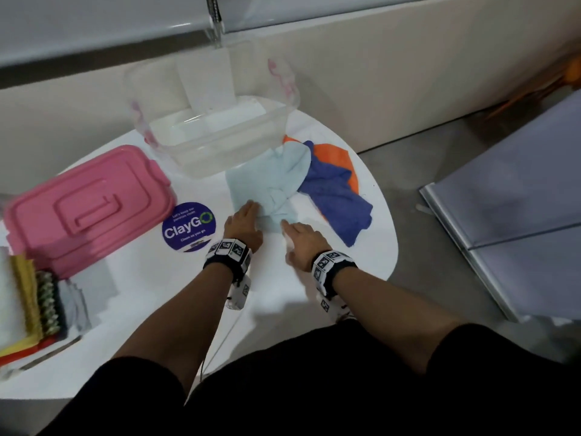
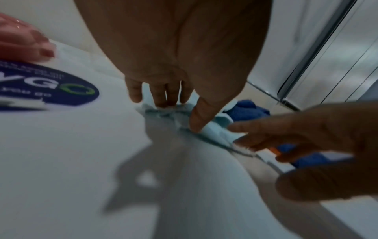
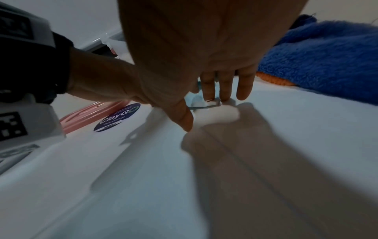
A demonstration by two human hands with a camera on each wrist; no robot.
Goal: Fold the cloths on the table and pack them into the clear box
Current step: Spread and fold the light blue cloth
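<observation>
Pale blue cloth (image 1: pixel 267 184) pressed flat by left hand (image 1: pixel 243 223), near corner touched by right hand's (image 1: pixel 303 239) straight fingers, orange cloth (image 1: pixel 341 162) mostly hidden under dark blue cloth (image 1: pixel 338 196), clear box (image 1: pixel 217 136) blurred.

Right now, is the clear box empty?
Empty, it seems: the clear box stands open, no coloured cloth visible inside; the pink lid lies beside it.
</observation>
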